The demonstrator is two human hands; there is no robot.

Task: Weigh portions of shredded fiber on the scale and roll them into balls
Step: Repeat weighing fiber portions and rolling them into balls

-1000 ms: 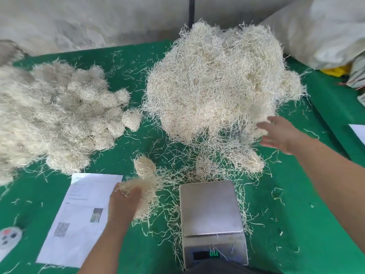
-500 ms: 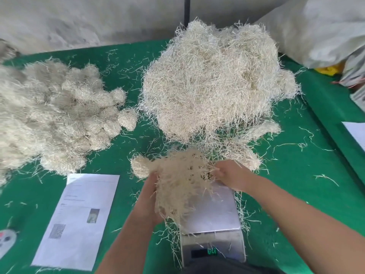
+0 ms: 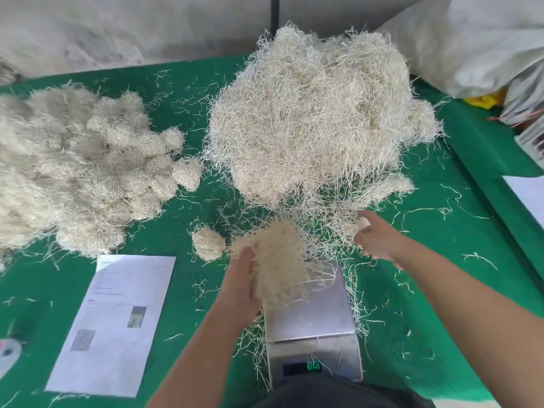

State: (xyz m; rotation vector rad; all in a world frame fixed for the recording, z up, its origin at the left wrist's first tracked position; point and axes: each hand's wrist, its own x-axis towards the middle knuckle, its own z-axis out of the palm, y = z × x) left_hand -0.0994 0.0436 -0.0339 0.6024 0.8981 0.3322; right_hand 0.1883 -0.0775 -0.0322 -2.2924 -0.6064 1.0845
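**Loose fiber portion held over the scale**

The tuft of shredded fiber (image 3: pixel 279 260) looks very light, springy and loosely tangled. It should squash easily, and it sheds strands, as the litter on the green table (image 3: pixel 441 290) suggests. A pinch at the edge would likely pull away only a few strands, so my judgement is that it wants cupping around the bulk with a whole palm.

The left hand (image 3: pixel 240 287) does about that: its fingers lie along the tuft's left side and hold it up over the far edge of the scale (image 3: pixel 312 316) platform, with strands trailing down toward the metal. Whether the tuft rests on the platform I cannot tell.

The right hand (image 3: pixel 374 240) reaches toward the near fringe of the big loose fiber pile (image 3: pixel 318 113). Its fingers look spread, with pale fiber at the tips; whether it has taken any is unclear.

1 rolled ball (image 3: pixel 207 242) lies just left of the tuft, and many more sit heaped at far left (image 3: pixel 73 178).
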